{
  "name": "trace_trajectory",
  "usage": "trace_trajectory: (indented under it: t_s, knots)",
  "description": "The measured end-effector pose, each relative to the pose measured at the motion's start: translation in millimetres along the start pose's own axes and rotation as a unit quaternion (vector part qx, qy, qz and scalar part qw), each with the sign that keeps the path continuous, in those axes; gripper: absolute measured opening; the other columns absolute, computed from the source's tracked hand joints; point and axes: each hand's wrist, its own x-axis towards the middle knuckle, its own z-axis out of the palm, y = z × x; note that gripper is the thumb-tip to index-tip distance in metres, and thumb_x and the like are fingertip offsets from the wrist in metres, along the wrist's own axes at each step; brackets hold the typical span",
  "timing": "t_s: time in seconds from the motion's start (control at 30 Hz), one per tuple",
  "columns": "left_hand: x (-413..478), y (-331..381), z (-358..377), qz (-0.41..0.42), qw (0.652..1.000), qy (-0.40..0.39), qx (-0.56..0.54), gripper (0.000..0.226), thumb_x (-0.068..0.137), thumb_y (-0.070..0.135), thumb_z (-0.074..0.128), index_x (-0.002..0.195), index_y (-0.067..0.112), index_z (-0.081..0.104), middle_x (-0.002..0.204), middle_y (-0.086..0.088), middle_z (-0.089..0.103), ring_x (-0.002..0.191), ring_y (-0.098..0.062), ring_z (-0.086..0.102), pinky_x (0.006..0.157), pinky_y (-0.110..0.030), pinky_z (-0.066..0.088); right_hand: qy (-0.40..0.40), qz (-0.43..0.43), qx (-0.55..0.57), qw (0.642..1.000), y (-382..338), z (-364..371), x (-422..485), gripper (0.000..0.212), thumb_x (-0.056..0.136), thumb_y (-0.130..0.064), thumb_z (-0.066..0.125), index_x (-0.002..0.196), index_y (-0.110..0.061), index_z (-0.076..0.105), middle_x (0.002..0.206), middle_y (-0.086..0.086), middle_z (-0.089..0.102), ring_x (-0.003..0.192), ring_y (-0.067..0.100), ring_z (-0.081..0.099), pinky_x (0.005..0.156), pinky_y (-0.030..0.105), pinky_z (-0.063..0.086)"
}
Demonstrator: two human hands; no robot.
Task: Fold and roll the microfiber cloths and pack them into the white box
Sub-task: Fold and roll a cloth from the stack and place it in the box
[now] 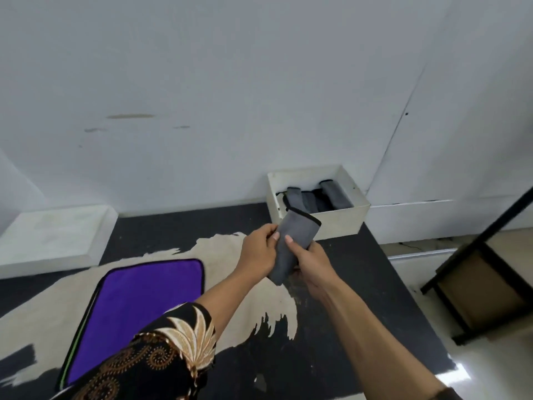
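Observation:
A rolled grey microfiber cloth with a black edge is held above the table, tilted toward the white box. My left hand pinches its left side and my right hand wraps its lower half. The white box stands at the table's far right corner against the wall. Inside it several rolled grey cloths stand upright. A purple cloth with a black edge lies flat on the table at the left, on top of a stack.
The black table has worn beige patches. A white box lid lies at the far left by the wall. A black-framed stand stands on the floor to the right of the table.

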Motion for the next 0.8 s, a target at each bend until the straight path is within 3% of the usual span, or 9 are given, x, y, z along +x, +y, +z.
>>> trace_trajectory:
  t_s: [0.17, 0.27, 0.4, 0.57, 0.7, 0.8]
  knots:
    - [21, 17, 14, 0.028, 0.996, -0.079, -0.003, 0.023, 0.100, 0.032, 0.049, 0.116, 0.020, 0.060, 0.105, 0.002, 0.069, 0.093, -0.015, 0.064, 0.080, -0.035, 0.054, 0.056, -0.056, -0.033, 0.996, -27, -21, 25, 0.024, 0.094, -0.023, 0.065, 0.115, -0.011, 0.066, 0.101, 0.006, 0.075, 0.091, 0.021, 0.073, 0.078, 0.038, 0.061]
    - [40, 21, 24, 0.031, 0.995, -0.096, 0.026, 0.029, 0.100, 0.024, 0.050, 0.128, 0.017, 0.054, 0.115, -0.002, 0.067, 0.103, -0.021, 0.064, 0.088, -0.037, 0.054, 0.044, -0.057, -0.068, 0.995, -40, -32, 54, 0.028, 0.094, -0.027, 0.064, 0.120, -0.015, 0.061, 0.110, 0.005, 0.073, 0.098, 0.021, 0.070, 0.086, 0.043, 0.058]
    - [73, 21, 40, -0.003, 0.995, -0.078, 0.069, 0.030, 0.103, 0.022, 0.046, 0.130, 0.012, 0.051, 0.115, -0.009, 0.066, 0.101, -0.026, 0.063, 0.088, -0.043, 0.055, 0.010, -0.070, -0.116, 0.991, -56, -46, 100, 0.036, 0.096, -0.017, 0.061, 0.131, -0.019, 0.053, 0.120, -0.001, 0.067, 0.108, 0.020, 0.065, 0.090, 0.045, 0.056]
    - [129, 18, 52, -0.081, 0.990, 0.012, 0.112, 0.046, 0.097, 0.021, 0.055, 0.141, 0.016, 0.045, 0.121, -0.006, 0.062, 0.111, -0.026, 0.059, 0.094, -0.042, 0.049, 0.043, -0.100, -0.193, 0.975, -89, -59, 200, 0.027, 0.093, -0.014, 0.065, 0.116, -0.016, 0.051, 0.115, 0.001, 0.061, 0.110, 0.023, 0.059, 0.089, 0.039, 0.053]
    - [150, -5, 50, -0.165, 0.976, 0.077, 0.121, 0.049, 0.094, 0.021, 0.060, 0.140, 0.018, 0.045, 0.124, -0.004, 0.055, 0.111, -0.021, 0.057, 0.095, -0.036, 0.049, -0.011, -0.046, -0.269, 0.962, -88, -61, 280, 0.022, 0.093, -0.017, 0.064, 0.112, -0.017, 0.052, 0.114, 0.004, 0.062, 0.107, 0.026, 0.060, 0.088, 0.045, 0.054]
    - [145, -31, 52, -0.218, 0.964, 0.106, 0.113, 0.047, 0.094, 0.020, 0.062, 0.139, 0.021, 0.046, 0.128, -0.002, 0.054, 0.110, -0.017, 0.059, 0.095, -0.032, 0.051, -0.064, 0.005, -0.257, 0.964, -74, -52, 317, 0.027, 0.092, -0.012, 0.065, 0.116, -0.015, 0.053, 0.114, 0.005, 0.064, 0.103, 0.024, 0.063, 0.077, 0.038, 0.055]
